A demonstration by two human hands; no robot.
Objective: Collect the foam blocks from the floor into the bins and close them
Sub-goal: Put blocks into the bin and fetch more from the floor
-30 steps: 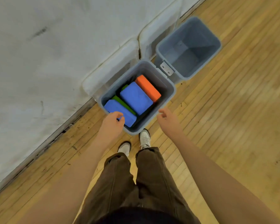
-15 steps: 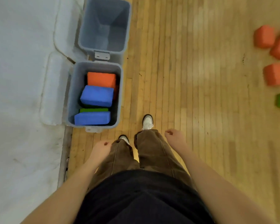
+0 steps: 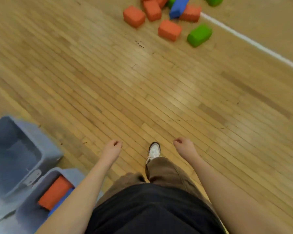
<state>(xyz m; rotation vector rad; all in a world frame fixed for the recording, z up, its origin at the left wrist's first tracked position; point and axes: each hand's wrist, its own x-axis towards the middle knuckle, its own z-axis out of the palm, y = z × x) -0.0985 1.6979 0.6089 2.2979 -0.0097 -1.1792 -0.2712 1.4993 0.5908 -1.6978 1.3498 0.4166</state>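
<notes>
Loose foam blocks (image 3: 169, 30), orange, green and blue, lie scattered far ahead on the wood floor (image 3: 159, 92). Two grey bins (image 3: 46, 181) sit open at lower left, one holding an orange block (image 3: 55, 191). Left hand (image 3: 112, 148) and right hand (image 3: 184, 146) hang loosely curled, empty. No writing is legible.

Orange (image 3: 134, 16), green (image 3: 199, 35) and blue (image 3: 178, 6) foam blocks are seen on a tan striped wood floor (image 3: 142, 85) crossed by a white line (image 3: 250, 41). Grey bins (image 3: 46, 151) are seen, one with an orange block (image 3: 55, 193) inside. Brown trousers (image 3: 166, 173) and a white shoe (image 3: 154, 151) are worn.
</notes>
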